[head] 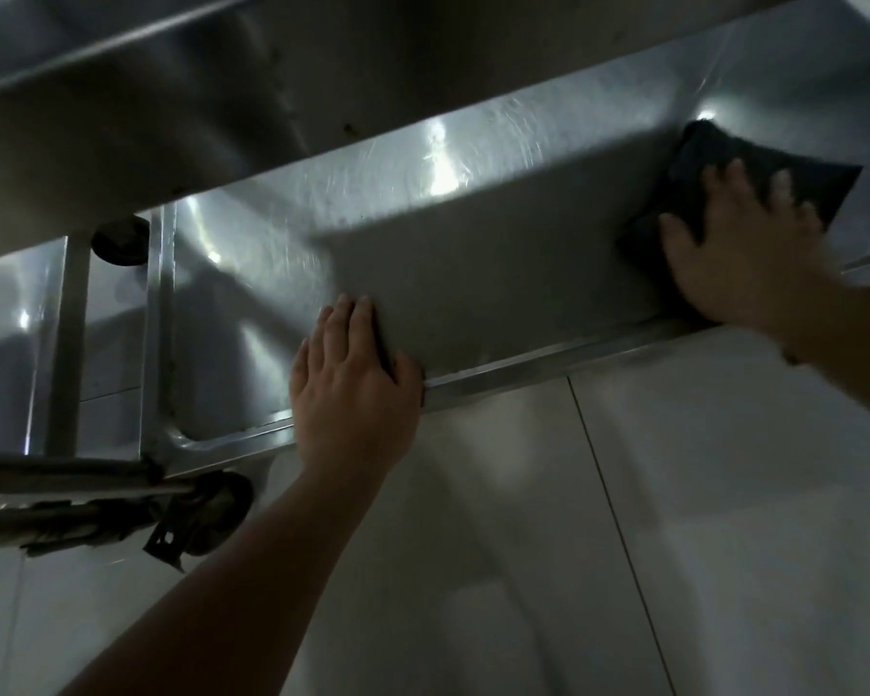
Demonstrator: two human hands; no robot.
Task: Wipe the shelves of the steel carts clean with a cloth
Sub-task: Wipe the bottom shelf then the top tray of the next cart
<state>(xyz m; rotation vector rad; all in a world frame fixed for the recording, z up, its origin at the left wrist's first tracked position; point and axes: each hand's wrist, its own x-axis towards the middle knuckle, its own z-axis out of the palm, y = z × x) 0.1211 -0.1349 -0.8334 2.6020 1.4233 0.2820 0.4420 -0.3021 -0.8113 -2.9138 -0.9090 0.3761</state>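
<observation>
I am looking down at the lowest shelf of a steel cart, a shallow tray that runs from the lower left of the frame up to the upper right, under dim light with bright glints on the metal. My right hand sits at the right edge of the frame, on the far right part of that shelf. Its fingers are spread and laid flat over a dark cloth, pressing it to the steel; the cloth sticks out beyond the fingertips as a folded dark pad with one corner pointing right. The fingers look straight rather than curled round the cloth, though the hand is a little blurred.

My left hand is near the middle of the frame, on the near rim of the same shelf. The fingers lie extended onto the shelf surface and the thumb rests along the raised rim; it holds nothing, only rests on the metal. The two hands are well apart along the shelf.

Across the upper part of the frame runs the underside of the shelf above, dull and speckled. At the left, an upright post meets the corner of the lower shelf, and a second cart's steel surface shows just beyond it. In the lower left, a black caster wheel sits under that corner, beside some horizontal steel bars. Below and to the right lies a pale tiled floor.
</observation>
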